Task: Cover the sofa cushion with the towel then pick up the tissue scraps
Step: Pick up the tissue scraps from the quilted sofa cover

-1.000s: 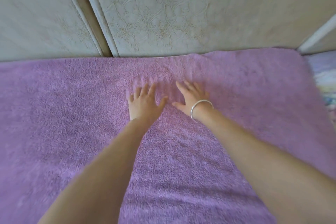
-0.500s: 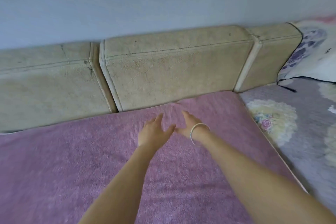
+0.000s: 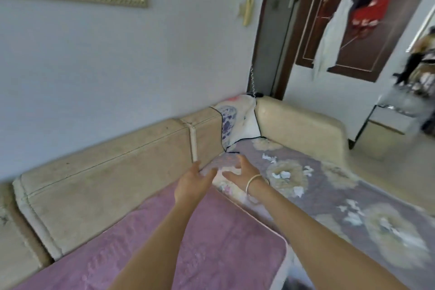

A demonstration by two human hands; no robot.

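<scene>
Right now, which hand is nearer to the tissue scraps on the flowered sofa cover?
Right. The right hand is over the flowered cover, just beside the tissue scraps; the left hand is farther off, over the far corner of the purple towel.
</scene>
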